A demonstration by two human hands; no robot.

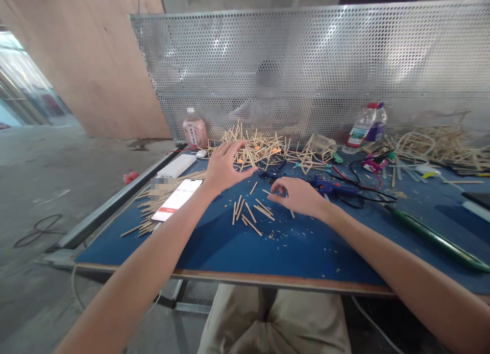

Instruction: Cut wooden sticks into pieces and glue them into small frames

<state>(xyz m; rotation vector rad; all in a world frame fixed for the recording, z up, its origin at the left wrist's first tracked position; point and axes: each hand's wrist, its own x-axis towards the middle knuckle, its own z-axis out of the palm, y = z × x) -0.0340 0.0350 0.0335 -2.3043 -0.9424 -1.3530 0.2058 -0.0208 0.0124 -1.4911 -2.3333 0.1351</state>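
Observation:
My left hand [225, 166] hovers at the near edge of a heap of thin wooden sticks [264, 144], thumb and fingers spread apart. Sticks show in the gap of that hand; whether it touches one I cannot tell. Over the middle of the blue table [237, 257], my right hand [298, 194] has its fingers curled and thumb drawn in. A short wooden stick [265, 191] shows by its fingertips, but any grip is hidden. Several short cut sticks [248, 211] lie loose between the hands. Behind the right hand rests a blue glue gun [337, 187].
At left, a lit phone [178, 201] lies on longer sticks, near a white box [176, 166] and a pink drink bottle [194, 129]. Clear bottles [360, 132], cables and more sticks crowd the back right. A green tool [440, 236] lies right. Perforated metal [306, 63] stands behind.

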